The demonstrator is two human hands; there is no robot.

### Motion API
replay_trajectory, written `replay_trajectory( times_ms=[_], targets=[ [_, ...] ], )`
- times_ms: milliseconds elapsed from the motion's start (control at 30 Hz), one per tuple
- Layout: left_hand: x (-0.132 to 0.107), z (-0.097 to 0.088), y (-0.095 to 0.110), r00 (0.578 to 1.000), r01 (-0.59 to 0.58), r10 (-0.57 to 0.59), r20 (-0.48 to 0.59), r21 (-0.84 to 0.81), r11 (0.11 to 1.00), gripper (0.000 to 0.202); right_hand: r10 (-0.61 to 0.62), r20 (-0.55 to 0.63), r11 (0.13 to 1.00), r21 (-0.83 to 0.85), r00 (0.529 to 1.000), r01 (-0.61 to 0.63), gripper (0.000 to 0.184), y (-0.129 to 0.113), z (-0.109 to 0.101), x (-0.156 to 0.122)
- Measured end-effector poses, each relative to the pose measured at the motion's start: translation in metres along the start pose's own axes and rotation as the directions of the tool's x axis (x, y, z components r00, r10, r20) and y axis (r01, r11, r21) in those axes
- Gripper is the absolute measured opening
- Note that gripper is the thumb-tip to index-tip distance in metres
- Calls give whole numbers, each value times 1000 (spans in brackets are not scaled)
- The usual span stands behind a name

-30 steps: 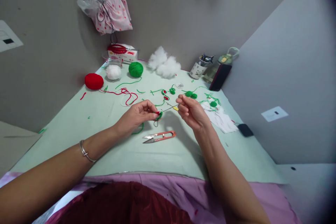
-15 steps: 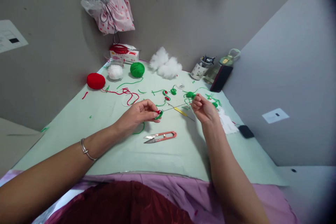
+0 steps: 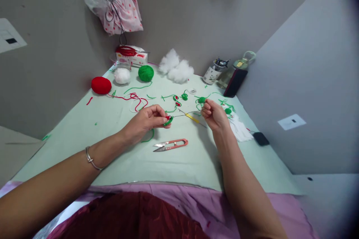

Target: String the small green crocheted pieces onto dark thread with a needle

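Between the thumb and fingers of my left hand [image 3: 148,120] is a small red and green crocheted piece [image 3: 168,121], partly covered by the fingertips. A thin dark thread [image 3: 185,115] runs from it to my right hand [image 3: 213,115], whose closed fingertips pinch its far end. Whether a needle is in that pinch I cannot make out. The thread sags slightly. Below the hands lie orange-handled thread snips [image 3: 171,144], blades apart and pointing left. Behind the thread rests a crochet hook with a yellow handle [image 3: 192,118]. Several small green and red crocheted pieces [image 3: 178,103] lie just beyond.
Balls of red [image 3: 101,85], white [image 3: 122,76] and green yarn [image 3: 146,73] sit at the back left. White stuffing [image 3: 176,68] lies by the wall. A pen jar [image 3: 211,74], a bottle [image 3: 243,62] and a leaning phone [image 3: 235,83] stand back right. Yarn scraps are scattered about.
The thread between my hands has gone from straight and taut to slightly slack. My right hand has come a little left; my left hand keeps its hold. The whole view has shifted slightly.
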State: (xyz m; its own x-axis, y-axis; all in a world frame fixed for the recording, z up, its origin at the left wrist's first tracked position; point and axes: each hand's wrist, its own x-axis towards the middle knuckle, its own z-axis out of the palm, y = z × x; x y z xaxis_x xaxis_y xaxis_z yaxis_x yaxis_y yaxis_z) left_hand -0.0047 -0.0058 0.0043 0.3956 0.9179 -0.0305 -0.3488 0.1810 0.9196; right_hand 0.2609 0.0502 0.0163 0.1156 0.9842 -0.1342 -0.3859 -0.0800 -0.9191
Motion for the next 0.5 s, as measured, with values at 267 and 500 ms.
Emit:
replay_trajectory(
  times_ms=[267,500],
  targets=[
    [1,-2,-5,1000,15,-14,-21,38,999,24,-138,445,751,-536,885,387,22,14,53,-58],
    [1,-1,-7,999,-39,44,-29,138,990,23,-297,562,371,-677,772,635,11,26,63,-74]
  ],
)
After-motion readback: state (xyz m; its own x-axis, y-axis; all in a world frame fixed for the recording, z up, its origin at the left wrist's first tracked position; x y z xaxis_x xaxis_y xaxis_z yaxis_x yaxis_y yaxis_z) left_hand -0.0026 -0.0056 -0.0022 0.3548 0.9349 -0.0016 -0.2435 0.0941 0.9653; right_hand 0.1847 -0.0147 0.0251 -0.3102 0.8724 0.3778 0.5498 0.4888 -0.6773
